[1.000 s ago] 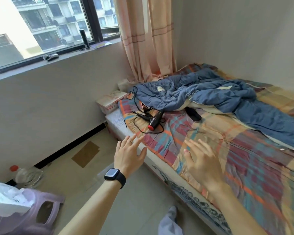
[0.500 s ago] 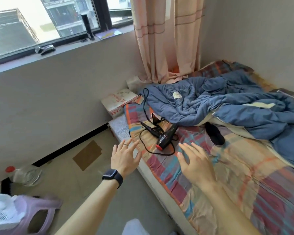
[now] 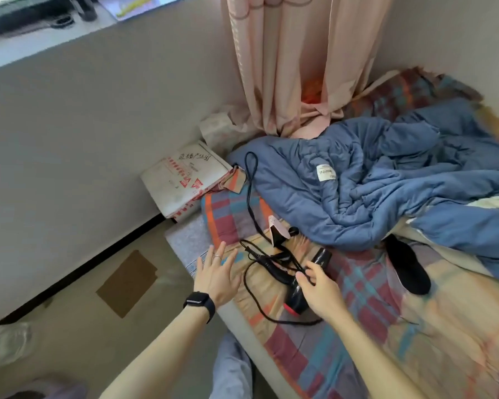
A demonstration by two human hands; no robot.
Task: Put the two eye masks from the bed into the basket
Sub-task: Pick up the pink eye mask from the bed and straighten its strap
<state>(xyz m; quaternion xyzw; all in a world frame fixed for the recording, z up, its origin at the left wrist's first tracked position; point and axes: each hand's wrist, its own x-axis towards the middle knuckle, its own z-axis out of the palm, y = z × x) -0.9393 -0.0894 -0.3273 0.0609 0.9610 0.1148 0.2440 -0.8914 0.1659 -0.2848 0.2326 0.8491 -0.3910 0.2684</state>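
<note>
A black eye mask (image 3: pixel 406 267) lies on the plaid bed sheet (image 3: pixel 372 326), its far end tucked under the blue duvet (image 3: pixel 372 182). A pink and black folded item (image 3: pixel 277 233), possibly the second mask, rests by the duvet's near edge. My right hand (image 3: pixel 320 290) hovers over a black hair dryer (image 3: pixel 303 283), fingers slightly curled at its cord and holding nothing. My left hand (image 3: pixel 216 273), with a ring and a black watch, is spread open over the bed's corner. A blurred lilac shape (image 3: pixel 59 390) at the bottom left may be the basket.
The dryer's black cord (image 3: pixel 251 191) loops across the sheet up to the duvet. A white printed box (image 3: pixel 185 180) sits between bed and wall. A pink curtain (image 3: pixel 294 61) hangs at the head of the bed. A brown cardboard piece (image 3: pixel 127 283) lies on the floor.
The view has closed in on the bed's corner. Both hands have moved forward; my right hand has gone from the open sheet to above the hair dryer.
</note>
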